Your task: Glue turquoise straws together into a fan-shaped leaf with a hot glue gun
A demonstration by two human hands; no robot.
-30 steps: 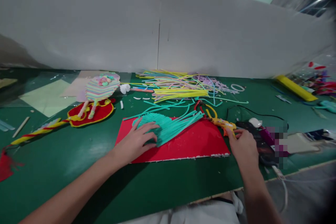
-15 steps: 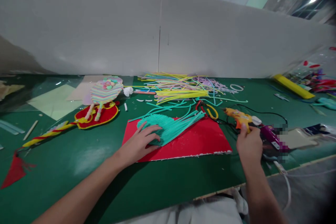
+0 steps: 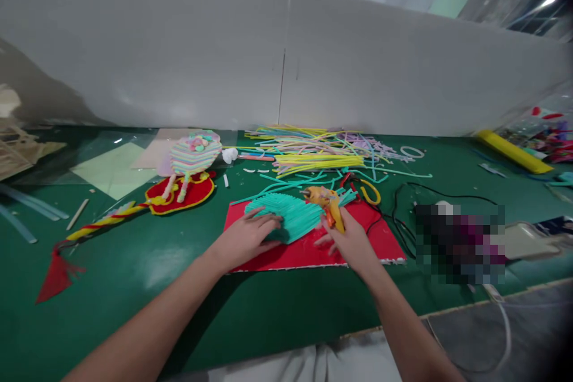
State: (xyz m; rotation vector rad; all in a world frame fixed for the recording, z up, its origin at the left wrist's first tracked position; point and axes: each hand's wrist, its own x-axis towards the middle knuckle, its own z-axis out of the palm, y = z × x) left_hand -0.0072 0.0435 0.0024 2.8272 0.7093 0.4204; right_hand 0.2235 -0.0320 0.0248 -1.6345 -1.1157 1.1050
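Observation:
My right hand (image 3: 351, 243) grips an orange-yellow hot glue gun (image 3: 326, 202) by its handle. The gun's nozzle points left, over a fan of teal pipe cleaners (image 3: 298, 221). Some fingers of that hand stretch out beneath the gun. On the left part of the fan rests my left hand (image 3: 250, 237), its fingers spread and slightly bent. The pipe cleaners lie side by side on a red board (image 3: 380, 245) with a ragged white front edge. Their right ends are partly hidden by the gun.
Behind lies a pile of coloured pipe cleaners (image 3: 320, 161). Red-and-yellow-handled pliers or scissors (image 3: 369, 193) are by the board, a black cord (image 3: 396, 215) to the right. At left are a striped pipe-cleaner piece (image 3: 194, 156) and a red tassel (image 3: 56, 277). A grey partition (image 3: 201, 48) stands behind.
My right hand has brought the glue gun leftward from beside the board to above the teal pipe cleaners. My left hand stays on them. The view has shifted slightly left.

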